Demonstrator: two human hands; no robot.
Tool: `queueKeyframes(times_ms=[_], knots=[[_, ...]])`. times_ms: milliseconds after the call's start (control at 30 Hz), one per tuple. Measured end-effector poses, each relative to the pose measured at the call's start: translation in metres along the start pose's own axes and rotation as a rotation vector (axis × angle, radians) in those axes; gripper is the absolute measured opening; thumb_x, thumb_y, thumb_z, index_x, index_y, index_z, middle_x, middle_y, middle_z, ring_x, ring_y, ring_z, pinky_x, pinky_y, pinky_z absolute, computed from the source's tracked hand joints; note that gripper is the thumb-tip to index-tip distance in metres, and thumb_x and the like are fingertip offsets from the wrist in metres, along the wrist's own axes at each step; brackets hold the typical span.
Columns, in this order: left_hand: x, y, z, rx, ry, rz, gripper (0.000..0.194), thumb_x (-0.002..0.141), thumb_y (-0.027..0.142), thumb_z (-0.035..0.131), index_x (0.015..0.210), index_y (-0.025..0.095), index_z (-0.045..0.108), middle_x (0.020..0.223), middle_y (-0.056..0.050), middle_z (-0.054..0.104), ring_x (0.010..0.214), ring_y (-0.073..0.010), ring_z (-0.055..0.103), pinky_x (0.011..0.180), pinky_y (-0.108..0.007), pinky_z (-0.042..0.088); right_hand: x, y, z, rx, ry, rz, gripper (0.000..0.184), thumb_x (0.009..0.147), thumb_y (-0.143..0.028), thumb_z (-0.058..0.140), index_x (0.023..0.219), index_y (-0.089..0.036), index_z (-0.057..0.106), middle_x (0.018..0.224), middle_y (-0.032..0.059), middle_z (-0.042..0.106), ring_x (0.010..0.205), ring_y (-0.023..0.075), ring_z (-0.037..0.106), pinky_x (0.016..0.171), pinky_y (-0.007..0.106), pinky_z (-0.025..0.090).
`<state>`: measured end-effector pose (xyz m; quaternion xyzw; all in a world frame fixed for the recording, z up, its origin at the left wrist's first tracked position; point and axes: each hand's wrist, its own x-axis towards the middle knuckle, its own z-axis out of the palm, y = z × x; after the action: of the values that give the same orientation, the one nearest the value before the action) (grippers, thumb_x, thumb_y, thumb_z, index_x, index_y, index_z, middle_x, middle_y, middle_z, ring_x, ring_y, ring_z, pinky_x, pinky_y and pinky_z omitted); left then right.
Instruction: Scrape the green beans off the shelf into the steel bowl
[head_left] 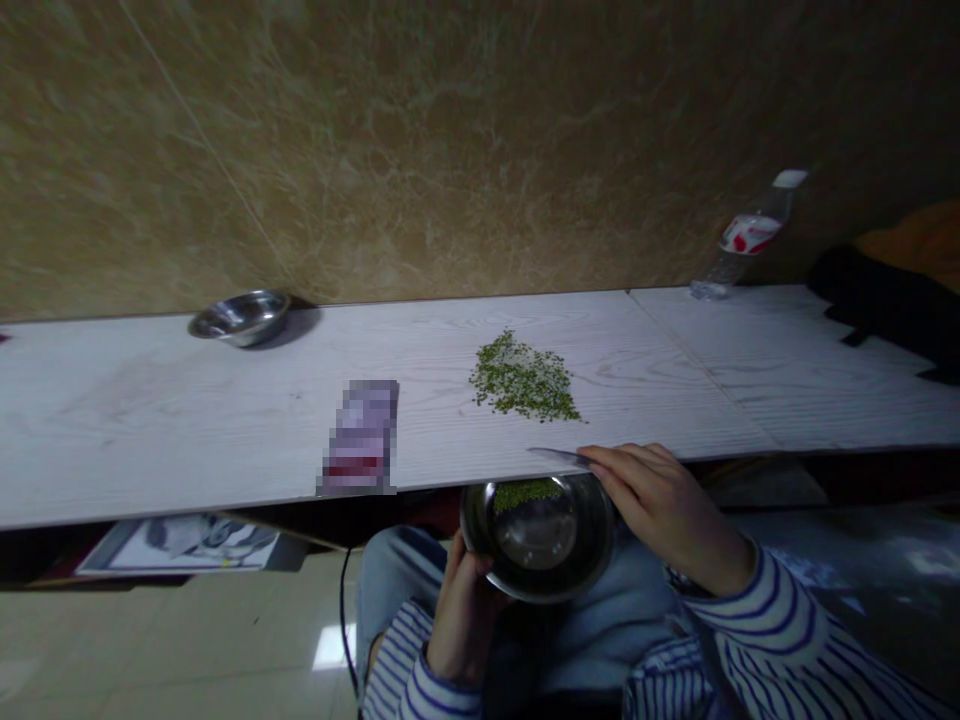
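My left hand [466, 590] grips the near left rim of a steel bowl [592, 565], tilted just below the table's front edge above my lap. Green beans [525, 492] lie along the bowl's far side. My right hand [660, 505] is closed on thin metal tweezers [559, 456], which point left over the table edge; whether their tips are apart I cannot tell. Beyond them, a loose patch of green beans [517, 380] mixed with small white grains is spread on the white wood-grain table [420, 340].
A second steel bowl [244, 318] stands at the back left near the wall. A phone-like flat object [360, 435], blurred out, lies left of the beans. At the back right stands a plastic bottle [750, 235] beside dark cloth [885, 300]. An open drawer [187, 545] is below left.
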<state>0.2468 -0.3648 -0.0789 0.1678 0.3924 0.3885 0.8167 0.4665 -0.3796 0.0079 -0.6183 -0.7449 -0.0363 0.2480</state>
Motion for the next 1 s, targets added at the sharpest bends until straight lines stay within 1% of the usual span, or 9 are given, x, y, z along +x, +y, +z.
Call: queueKeyframes(times_ms=[100, 200, 333, 400, 500, 700, 833, 933, 1000], knots=[[-0.002, -0.008, -0.001, -0.009, 0.056, -0.018, 0.051, 0.07, 0.021, 0.06, 0.12, 0.025, 0.054, 0.107, -0.007, 0.067, 0.106, -0.0284, 0.058, 0.084, -0.04, 0.048, -0.005, 0.01, -0.003, -0.023, 0.013, 0.042, 0.024, 0.094, -0.021, 0.043, 0.111, -0.018, 0.06, 0.095, 0.0054, 0.069, 0.086, 0.0177, 0.062, 0.078, 0.035, 0.045], [-0.004, -0.012, -0.002, -0.027, 0.06, -0.026, 0.05, 0.071, 0.02, 0.059, 0.12, 0.024, 0.054, 0.103, -0.007, 0.067, 0.104, -0.0274, 0.059, 0.084, -0.039, 0.048, -0.008, 0.014, -0.005, -0.031, 0.041, 0.063, 0.024, 0.093, -0.023, 0.044, 0.111, -0.018, 0.06, 0.096, 0.0053, 0.07, 0.087, 0.018, 0.063, 0.079, 0.035, 0.045], [-0.007, -0.01, -0.004, -0.004, 0.041, -0.003, 0.05, 0.075, 0.02, 0.058, 0.124, 0.025, 0.051, 0.102, -0.006, 0.066, 0.091, -0.0227, 0.061, 0.079, -0.038, 0.049, -0.012, 0.019, -0.008, -0.038, 0.074, 0.076, 0.025, 0.093, -0.024, 0.043, 0.11, -0.019, 0.061, 0.096, 0.0053, 0.07, 0.087, 0.0182, 0.064, 0.079, 0.034, 0.047], [-0.008, -0.008, -0.004, 0.01, 0.062, 0.005, 0.051, 0.074, 0.02, 0.06, 0.124, 0.026, 0.051, 0.103, -0.005, 0.066, 0.09, -0.0218, 0.062, 0.076, -0.036, 0.049, -0.014, 0.023, -0.008, -0.052, 0.09, 0.085, 0.025, 0.093, -0.025, 0.043, 0.109, -0.019, 0.062, 0.096, 0.0053, 0.071, 0.087, 0.0184, 0.064, 0.079, 0.034, 0.047], [-0.008, -0.007, 0.0, 0.046, 0.092, -0.015, 0.046, 0.072, 0.02, 0.061, 0.118, 0.022, 0.055, 0.098, -0.006, 0.068, 0.087, -0.0203, 0.062, 0.073, -0.03, 0.049, -0.016, 0.029, -0.008, -0.072, 0.105, 0.092, 0.025, 0.093, -0.026, 0.043, 0.107, -0.018, 0.063, 0.096, 0.0054, 0.071, 0.086, 0.0189, 0.065, 0.079, 0.034, 0.047], [-0.002, -0.004, -0.002, 0.114, 0.107, 0.002, 0.046, 0.07, 0.02, 0.062, 0.115, 0.021, 0.057, 0.096, -0.005, 0.068, 0.08, -0.0196, 0.061, 0.062, -0.028, 0.048, -0.018, 0.033, -0.011, -0.086, 0.103, 0.109, 0.025, 0.093, -0.026, 0.043, 0.108, -0.018, 0.062, 0.094, 0.0049, 0.071, 0.085, 0.019, 0.065, 0.078, 0.033, 0.047], [-0.001, -0.003, -0.007, 0.122, 0.102, 0.004, 0.057, 0.071, 0.023, 0.062, 0.127, 0.022, 0.051, 0.101, -0.007, 0.067, 0.088, -0.0232, 0.061, 0.069, -0.032, 0.05, -0.017, 0.037, -0.011, -0.09, 0.113, 0.125, 0.025, 0.093, -0.027, 0.043, 0.107, -0.019, 0.062, 0.096, 0.0051, 0.071, 0.086, 0.0192, 0.065, 0.079, 0.033, 0.047], [-0.002, -0.001, -0.006, 0.101, 0.086, -0.009, 0.072, 0.071, 0.022, 0.062, 0.138, 0.028, 0.039, 0.12, -0.008, 0.062, 0.107, -0.0275, 0.057, 0.078, -0.035, 0.05, -0.016, 0.039, -0.01, -0.094, 0.12, 0.121, 0.025, 0.094, -0.027, 0.043, 0.107, -0.018, 0.062, 0.095, 0.0054, 0.071, 0.086, 0.0192, 0.065, 0.078, 0.034, 0.047], [-0.002, 0.0, -0.004, 0.09, 0.081, -0.018, 0.077, 0.071, 0.021, 0.062, 0.141, 0.031, 0.034, 0.132, -0.007, 0.056, 0.115, -0.029, 0.053, 0.083, -0.036, 0.049, -0.015, 0.041, -0.009, -0.099, 0.12, 0.113, 0.025, 0.094, -0.026, 0.043, 0.107, -0.018, 0.062, 0.094, 0.0052, 0.071, 0.086, 0.019, 0.064, 0.078, 0.034, 0.047]])
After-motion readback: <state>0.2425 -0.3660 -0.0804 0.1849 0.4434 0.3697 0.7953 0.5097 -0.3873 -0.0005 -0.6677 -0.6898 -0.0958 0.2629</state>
